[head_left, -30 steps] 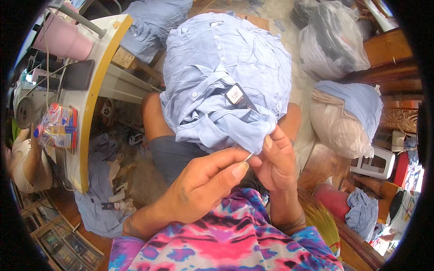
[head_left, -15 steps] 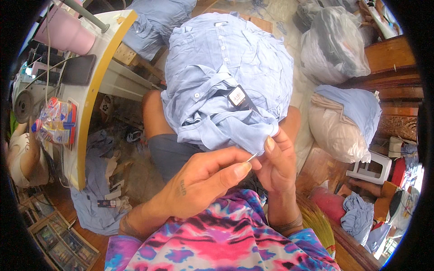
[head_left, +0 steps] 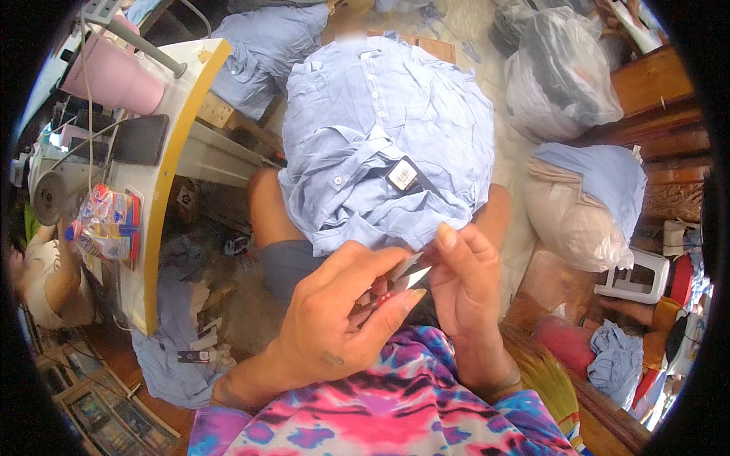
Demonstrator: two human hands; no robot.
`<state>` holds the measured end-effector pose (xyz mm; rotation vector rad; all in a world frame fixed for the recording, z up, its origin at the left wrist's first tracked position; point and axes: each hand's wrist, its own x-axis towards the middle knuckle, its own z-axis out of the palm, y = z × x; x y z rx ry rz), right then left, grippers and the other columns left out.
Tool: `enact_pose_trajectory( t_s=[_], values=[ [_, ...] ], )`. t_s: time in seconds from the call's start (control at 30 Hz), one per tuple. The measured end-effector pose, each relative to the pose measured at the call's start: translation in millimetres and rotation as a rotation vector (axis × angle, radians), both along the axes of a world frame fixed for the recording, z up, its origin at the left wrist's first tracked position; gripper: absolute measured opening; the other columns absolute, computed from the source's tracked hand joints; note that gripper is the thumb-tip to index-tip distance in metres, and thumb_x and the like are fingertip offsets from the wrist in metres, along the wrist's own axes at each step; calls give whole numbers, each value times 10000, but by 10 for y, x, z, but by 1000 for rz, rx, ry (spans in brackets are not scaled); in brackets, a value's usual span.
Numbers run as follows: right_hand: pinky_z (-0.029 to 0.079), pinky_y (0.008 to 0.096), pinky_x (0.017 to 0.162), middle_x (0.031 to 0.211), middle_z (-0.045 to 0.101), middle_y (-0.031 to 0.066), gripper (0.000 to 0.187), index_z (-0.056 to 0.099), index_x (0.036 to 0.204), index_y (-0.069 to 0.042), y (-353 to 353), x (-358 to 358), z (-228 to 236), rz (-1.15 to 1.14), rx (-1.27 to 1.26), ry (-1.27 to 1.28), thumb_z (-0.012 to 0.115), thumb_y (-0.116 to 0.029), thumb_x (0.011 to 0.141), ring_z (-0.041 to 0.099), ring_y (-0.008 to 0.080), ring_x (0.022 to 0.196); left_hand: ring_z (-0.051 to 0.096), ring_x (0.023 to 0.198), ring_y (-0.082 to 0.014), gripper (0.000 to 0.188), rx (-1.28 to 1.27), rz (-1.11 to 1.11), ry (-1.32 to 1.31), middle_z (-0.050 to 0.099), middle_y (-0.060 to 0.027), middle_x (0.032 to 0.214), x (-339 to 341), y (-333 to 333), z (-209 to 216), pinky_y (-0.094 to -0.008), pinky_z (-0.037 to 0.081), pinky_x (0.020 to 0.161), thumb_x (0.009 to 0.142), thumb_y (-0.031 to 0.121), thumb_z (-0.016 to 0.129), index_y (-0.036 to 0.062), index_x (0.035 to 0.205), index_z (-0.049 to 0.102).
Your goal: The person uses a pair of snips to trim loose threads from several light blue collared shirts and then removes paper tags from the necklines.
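Observation:
A light blue buttoned shirt lies bunched on a broad, rounded heap of the same cloth in front of my knees. A dark hang tag with a white label rests on the shirt. My right hand pinches the shirt's near edge between thumb and fingers. In my left hand is a small pair of scissors with a bit of red at the handle. Their blades are spread and point toward the pinched edge; whether they touch it I cannot tell. The left fingers partly hide the handle.
To the left stands a white table with a yellow edge, bearing a pink tumbler, a phone and a plastic packet. Another person's arm shows beyond. Stuffed plastic bags, a white stool and a broom are right.
The scissors' blades now stand apart and show more; earlier only a thin tip showed at my left thumb. My left hand has opened wider. The right hand still pinches the shirt edge.

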<state>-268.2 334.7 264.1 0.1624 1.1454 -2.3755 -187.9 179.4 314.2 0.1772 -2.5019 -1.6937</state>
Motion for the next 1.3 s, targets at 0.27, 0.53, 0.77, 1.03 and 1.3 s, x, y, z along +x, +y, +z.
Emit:
enact_pose_trajectory(
  t_s=[0.27, 0.53, 0.77, 1.03, 1.3],
  values=[
    [568, 287, 783, 954, 753, 134, 112, 708, 965, 26, -162, 127, 48, -42, -6, -9, 709, -83, 988, 704, 137, 842, 568, 693, -157, 366, -61, 91, 39, 627, -100, 875, 85, -24, -56, -281, 459, 620, 877, 90, 784, -32, 1205, 675],
    [523, 262, 757, 929, 737, 89, 109, 712, 971, 26, -209, 172, 66, -44, 4, -23, 711, -82, 988, 658, 97, 819, 598, 666, -170, 369, -81, 144, 97, 613, -106, 869, 96, 3, -48, -293, 490, 584, 871, 78, 794, -18, 1208, 679],
    [537, 327, 825, 927, 697, 68, 152, 663, 873, 6, -345, 168, 54, -39, 24, -83, 718, -90, 977, 658, 134, 887, 614, 716, -209, 372, -85, 162, 66, 625, -126, 902, 144, -91, 38, -317, 506, 642, 902, 169, 792, -4, 1212, 679],
    [568, 417, 919, 954, 707, 98, 107, 656, 954, -7, -528, -107, 366, -129, -291, -123, 677, -102, 998, 694, 224, 924, 538, 744, -76, 385, 159, 276, 229, 598, -37, 985, -54, -107, 142, -220, 442, 649, 973, 160, 713, -11, 1302, 610],
    [564, 387, 932, 1020, 744, 139, 54, 685, 976, 5, -651, -269, 609, -190, -372, 169, 664, -39, 999, 715, 229, 978, 526, 766, -39, 420, 220, 166, 305, 618, -57, 1064, -202, -41, 420, -194, 424, 643, 1044, 162, 606, -64, 1386, 514]
  ],
)
